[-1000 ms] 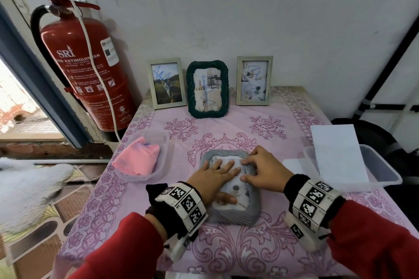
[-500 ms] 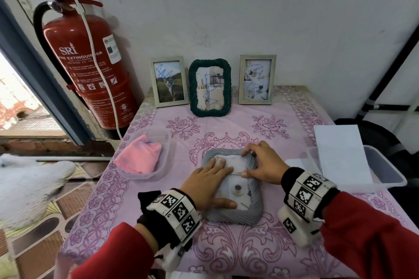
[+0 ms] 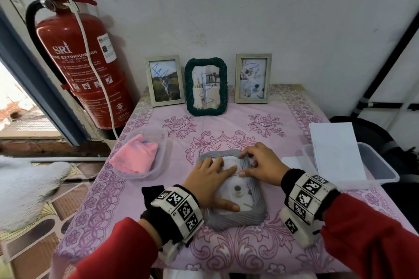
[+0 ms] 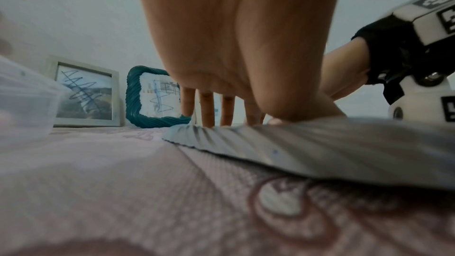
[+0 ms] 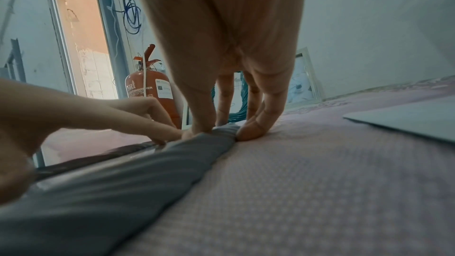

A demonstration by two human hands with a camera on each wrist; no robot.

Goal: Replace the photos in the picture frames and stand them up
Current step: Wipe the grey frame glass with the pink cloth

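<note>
A grey ribbed picture frame (image 3: pixel 235 219) lies face down on the pink tablecloth, near the front. Its white back panel (image 3: pixel 238 190), with a small round fitting, faces up. My left hand (image 3: pixel 217 172) lies flat on the panel with straight fingers, pressing it down. My right hand (image 3: pixel 249 163) pinches the frame's far right rim between thumb and curled fingers. The right wrist view shows that pinch on the grey rim (image 5: pixel 123 182). Against the wall stand two pale frames (image 3: pixel 165 82) (image 3: pixel 252 78) and a green frame (image 3: pixel 205 87), each with a scribbled photo.
A clear tub with a pink cloth (image 3: pixel 133 156) sits left of the grey frame. On the right, a clear tub (image 3: pixel 381 165) has white paper (image 3: pixel 335 149) resting across it. A red fire extinguisher (image 3: pixel 84 70) hangs beyond the table's left edge.
My right hand slid from the top middle of the back panel to the frame's far right rim and curled onto it. The left hand stayed flat on the panel.
</note>
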